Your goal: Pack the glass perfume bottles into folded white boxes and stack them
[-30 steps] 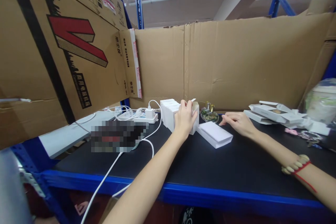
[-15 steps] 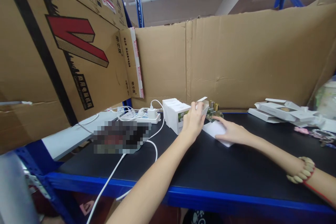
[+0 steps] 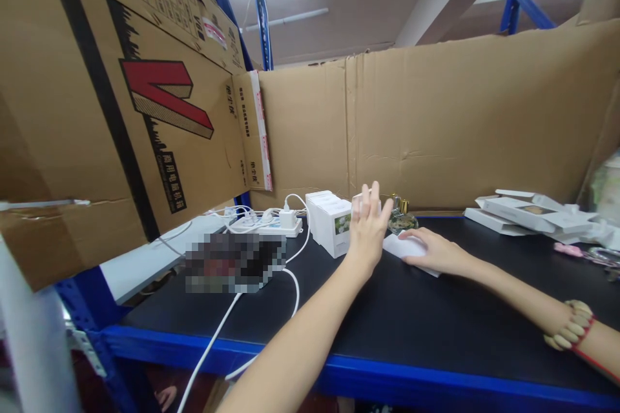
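Observation:
My left hand (image 3: 368,229) is raised over the black tabletop with its fingers stretched and apart; a white piece shows partly behind them, and I cannot tell whether they touch it. Just left of it stands a row of white boxes (image 3: 329,222) with a green-and-white flower picture on the near side. My right hand (image 3: 436,250) has its thumb and fingers closed on a white carton (image 3: 400,245) lying low on the table; the hand covers part of it. Behind the carton stand glass bottles (image 3: 403,222) with gold caps.
Several flat white cartons (image 3: 527,210) are piled at the right, near a pink trinket (image 3: 568,250). At left are a power strip (image 3: 271,226), white cables and a blurred-out item (image 3: 235,262). Cardboard walls (image 3: 460,122) enclose the back and left; a blue beam (image 3: 411,374) edges the front.
My left hand's fingers have opened and straightened upward from their bent grip by the white boxes. My right hand stays at the white carton, which looks lower and flatter. The view has tilted slightly up.

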`<state>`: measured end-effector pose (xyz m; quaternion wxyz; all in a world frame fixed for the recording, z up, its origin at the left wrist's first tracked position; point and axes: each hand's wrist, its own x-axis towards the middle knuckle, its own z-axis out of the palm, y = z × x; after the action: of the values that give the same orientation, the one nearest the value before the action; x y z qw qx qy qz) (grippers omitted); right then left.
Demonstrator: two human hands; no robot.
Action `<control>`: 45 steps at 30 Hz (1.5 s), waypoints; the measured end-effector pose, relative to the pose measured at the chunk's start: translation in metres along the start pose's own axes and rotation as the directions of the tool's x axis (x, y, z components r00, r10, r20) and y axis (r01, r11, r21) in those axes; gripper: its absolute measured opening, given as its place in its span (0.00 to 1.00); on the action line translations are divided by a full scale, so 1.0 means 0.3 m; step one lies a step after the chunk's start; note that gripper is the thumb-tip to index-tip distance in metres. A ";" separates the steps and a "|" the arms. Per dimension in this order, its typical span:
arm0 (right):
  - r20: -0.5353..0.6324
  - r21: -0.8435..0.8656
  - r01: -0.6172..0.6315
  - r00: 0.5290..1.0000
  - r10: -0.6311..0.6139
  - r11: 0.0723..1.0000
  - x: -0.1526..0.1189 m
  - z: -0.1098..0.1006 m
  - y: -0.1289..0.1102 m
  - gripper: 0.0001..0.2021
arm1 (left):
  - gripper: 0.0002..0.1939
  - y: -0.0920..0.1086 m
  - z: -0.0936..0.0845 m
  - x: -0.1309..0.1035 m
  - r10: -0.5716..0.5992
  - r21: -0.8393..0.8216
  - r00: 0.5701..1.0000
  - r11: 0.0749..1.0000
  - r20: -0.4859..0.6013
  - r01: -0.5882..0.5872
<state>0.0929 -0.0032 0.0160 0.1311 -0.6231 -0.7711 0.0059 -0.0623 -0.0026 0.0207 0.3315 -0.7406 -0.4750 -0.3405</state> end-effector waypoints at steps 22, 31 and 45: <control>-0.106 -0.038 -0.029 0.994 0.025 0.999 -0.010 -0.001 0.006 0.19 | 0.17 0.058 -0.029 -0.019 0.108 -0.290 0.814 0.954 0.571 0.077; 0.024 -0.056 -0.044 0.999 0.045 0.997 -0.009 0.003 0.006 0.26 | 0.15 0.055 -0.022 -0.018 0.068 -0.286 0.819 0.951 0.570 0.120; 0.011 -0.163 -0.101 0.995 0.104 0.981 -0.035 -0.050 -0.016 0.23 | 0.14 0.065 -0.012 -0.026 0.030 -0.327 0.833 0.927 0.553 0.184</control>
<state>0.0936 -0.0167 0.0293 0.0719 -0.6704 -0.7372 -0.0439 -0.0474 -0.0156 0.0131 0.0231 -0.8353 -0.5076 -0.2099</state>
